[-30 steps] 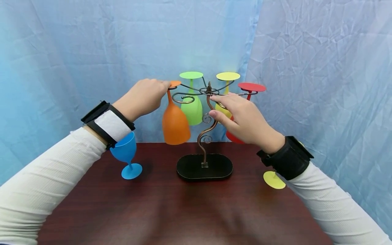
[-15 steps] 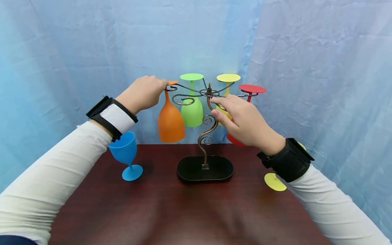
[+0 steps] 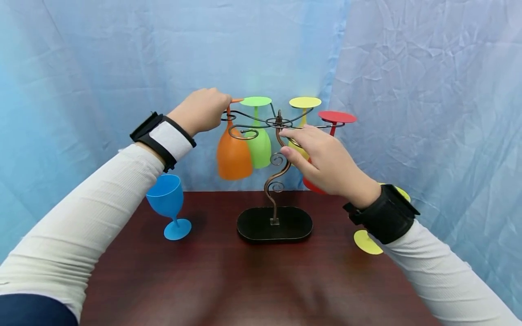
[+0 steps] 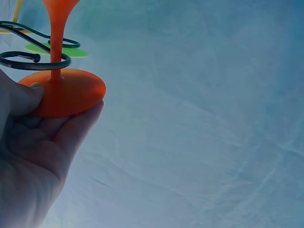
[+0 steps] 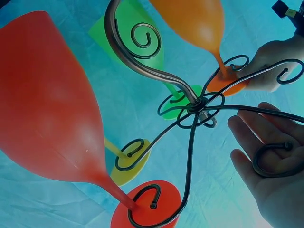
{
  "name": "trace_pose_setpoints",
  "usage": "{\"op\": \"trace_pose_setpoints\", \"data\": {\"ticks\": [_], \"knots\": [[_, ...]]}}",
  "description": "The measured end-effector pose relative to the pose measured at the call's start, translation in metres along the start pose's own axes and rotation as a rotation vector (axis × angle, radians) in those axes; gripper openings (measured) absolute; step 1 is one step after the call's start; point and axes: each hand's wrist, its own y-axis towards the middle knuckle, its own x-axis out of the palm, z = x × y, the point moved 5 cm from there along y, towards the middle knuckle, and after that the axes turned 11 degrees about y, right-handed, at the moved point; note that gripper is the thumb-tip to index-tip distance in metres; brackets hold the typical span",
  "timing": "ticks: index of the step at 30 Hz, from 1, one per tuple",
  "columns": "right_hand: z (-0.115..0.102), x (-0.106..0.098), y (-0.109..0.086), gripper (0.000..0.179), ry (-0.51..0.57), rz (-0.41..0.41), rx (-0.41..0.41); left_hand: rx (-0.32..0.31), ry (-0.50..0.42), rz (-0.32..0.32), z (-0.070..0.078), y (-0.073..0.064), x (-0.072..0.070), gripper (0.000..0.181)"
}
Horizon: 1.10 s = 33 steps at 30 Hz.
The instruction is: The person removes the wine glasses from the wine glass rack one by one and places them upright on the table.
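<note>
Head view: I see the left hand [image 3: 204, 111] pinching the orange glass [image 3: 234, 158] by its foot, stem at the rack [image 3: 257, 226]; the right hand [image 3: 328, 160], fingers extended, is near 3 hanging glasses [image 3: 260, 151].

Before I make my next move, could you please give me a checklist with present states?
1. Left hand grips orange glass by its foot: ok.
2. Stem inside its hook: ok.
3. Foot resting on hook: not ok, raised above it.
4. Green glass, yellow glass, red glass hanging: ok.
5. Base flat on table: ok.
6. Right hand not touching rack: cannot tell.
</note>
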Motion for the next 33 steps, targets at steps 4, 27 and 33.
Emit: {"op": "trace_pose_setpoints", "data": {"ticks": [4, 27, 33], "knots": [[-0.003, 0.002, 0.002, 0.041, 0.007, 0.003, -0.003, 0.044, 0.017, 0.04, 0.007, 0.005, -0.005, 0.026], [-0.003, 0.012, 0.006, 0.041, 0.018, -0.004, 0.011, 0.122, -0.065, 0.145, 0.018, -0.015, -0.005, 0.039], [0.001, 0.01, 0.007, 0.041, 0.013, -0.004, 0.015, 0.157, -0.081, 0.214, 0.022, -0.027, -0.009, 0.04]]}}
